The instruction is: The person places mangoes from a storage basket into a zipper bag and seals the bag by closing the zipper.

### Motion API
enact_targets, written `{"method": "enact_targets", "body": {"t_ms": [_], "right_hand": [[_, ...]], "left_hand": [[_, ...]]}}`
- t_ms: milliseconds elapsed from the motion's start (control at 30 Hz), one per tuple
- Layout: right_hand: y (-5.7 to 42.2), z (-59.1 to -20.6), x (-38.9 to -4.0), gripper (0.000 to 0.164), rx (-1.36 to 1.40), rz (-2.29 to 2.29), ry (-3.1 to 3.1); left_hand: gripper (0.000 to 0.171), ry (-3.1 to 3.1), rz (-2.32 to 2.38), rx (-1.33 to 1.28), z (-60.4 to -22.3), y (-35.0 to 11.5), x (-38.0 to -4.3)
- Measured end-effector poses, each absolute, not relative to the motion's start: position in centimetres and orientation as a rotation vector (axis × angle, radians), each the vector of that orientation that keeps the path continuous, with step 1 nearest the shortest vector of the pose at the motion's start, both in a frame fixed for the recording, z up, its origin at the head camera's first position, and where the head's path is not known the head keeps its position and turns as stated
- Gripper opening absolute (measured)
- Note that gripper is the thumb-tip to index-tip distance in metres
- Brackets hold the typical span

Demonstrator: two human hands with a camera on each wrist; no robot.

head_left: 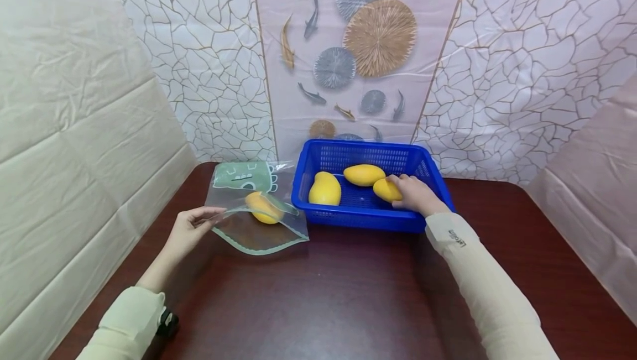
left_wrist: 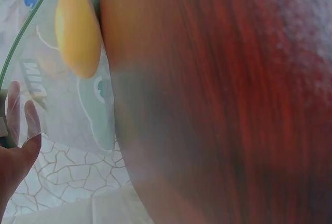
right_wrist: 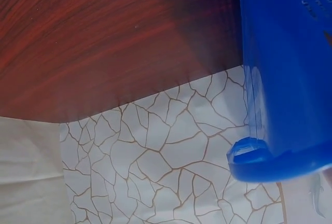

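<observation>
My left hand (head_left: 193, 228) pinches the left side of the mouth of a clear zip bag (head_left: 244, 173) with a green cartoon print. The bag lies on the table, its mouth gaping towards me. One yellow mango (head_left: 265, 208) rests inside, also seen through the plastic in the left wrist view. Over the right part of a blue plastic basket (head_left: 365, 220), my right hand (head_left: 417, 193) grips a mango (head_left: 384, 189) with fingers and thumb. Two more mangoes, one at the left (head_left: 325, 189) and one at the back (head_left: 364, 175), lie in the basket.
The dark red-brown wooden table (head_left: 318, 299) extends in front of the bag and basket. Patterned sheeting (head_left: 209, 61) stands behind it, and pale cloth (head_left: 74, 144) hangs along the left. The basket's wall (right_wrist: 290, 79) fills the right side of the right wrist view.
</observation>
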State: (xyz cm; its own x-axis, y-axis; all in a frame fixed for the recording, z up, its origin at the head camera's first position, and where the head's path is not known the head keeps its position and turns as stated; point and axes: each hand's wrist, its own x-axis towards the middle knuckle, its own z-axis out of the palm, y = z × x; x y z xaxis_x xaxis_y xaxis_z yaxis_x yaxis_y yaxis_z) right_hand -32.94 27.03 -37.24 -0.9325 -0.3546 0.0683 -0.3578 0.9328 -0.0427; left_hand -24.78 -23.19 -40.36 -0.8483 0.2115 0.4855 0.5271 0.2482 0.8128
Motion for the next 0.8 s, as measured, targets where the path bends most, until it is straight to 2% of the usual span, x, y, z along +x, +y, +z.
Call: {"method": "enact_targets", "body": {"t_ms": [200, 433, 667, 800], "right_hand": [[27.1, -36.9, -32.7, 0.063, 0.571, 0.074, -3.014], [26.8, -36.4, -32.2, 0.063, 0.591, 0.099, -3.016], [26.6, -36.2, -31.8, 0.062, 0.639, 0.083, -2.977], [26.7, -35.8, -31.6, 0.061, 0.644, 0.075, -2.952]], "left_hand": [[0.019, -2.239, -1.633, -0.698, -39.4, -22.7, -24.0], [0.020, -2.261, -1.637, -0.682, -40.6, -23.5, -25.1], [0.020, -2.294, -1.629, -0.700, -38.8, -22.8, -24.1], [0.020, -2.308, -1.609, -0.695, -39.1, -23.0, -24.3]]}}
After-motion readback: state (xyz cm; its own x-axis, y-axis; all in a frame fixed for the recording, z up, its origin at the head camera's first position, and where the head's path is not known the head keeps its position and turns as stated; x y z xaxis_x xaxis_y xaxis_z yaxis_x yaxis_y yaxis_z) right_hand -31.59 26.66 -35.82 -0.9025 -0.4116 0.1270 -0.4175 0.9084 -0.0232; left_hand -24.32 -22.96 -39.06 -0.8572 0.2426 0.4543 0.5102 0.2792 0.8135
